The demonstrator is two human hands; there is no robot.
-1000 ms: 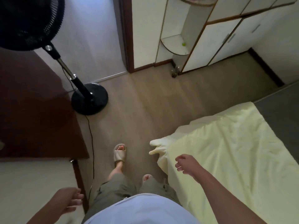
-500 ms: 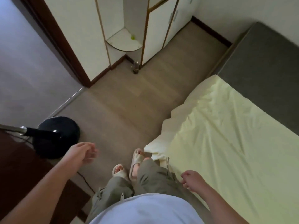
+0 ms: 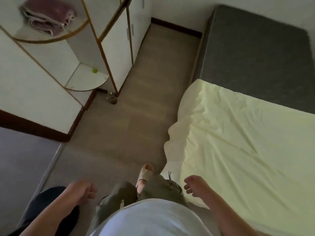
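Standing on the brown floor [image 3: 136, 125] — both hands empty
The yellow sheet [image 3: 238, 142] covers the near part of the grey mattress [image 3: 255, 48], right; a white cupboard [image 3: 115, 48] stands far left, with a towel [image 3: 49, 16] and green ball [image 3: 94, 70] on its shelves. The right hand [image 3: 196, 185] hangs just beside the sheet's near edge, fingers loosely curled; the left hand [image 3: 80, 191], blurred, fingers loosely bent, is over the fan base [image 3: 47, 201] — nearer in view than half a second ago, the towel newly seen

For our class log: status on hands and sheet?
Left hand, right hand empty, loose. Yellow sheet covers near end; grey mattress bare beyond. Nothing between.
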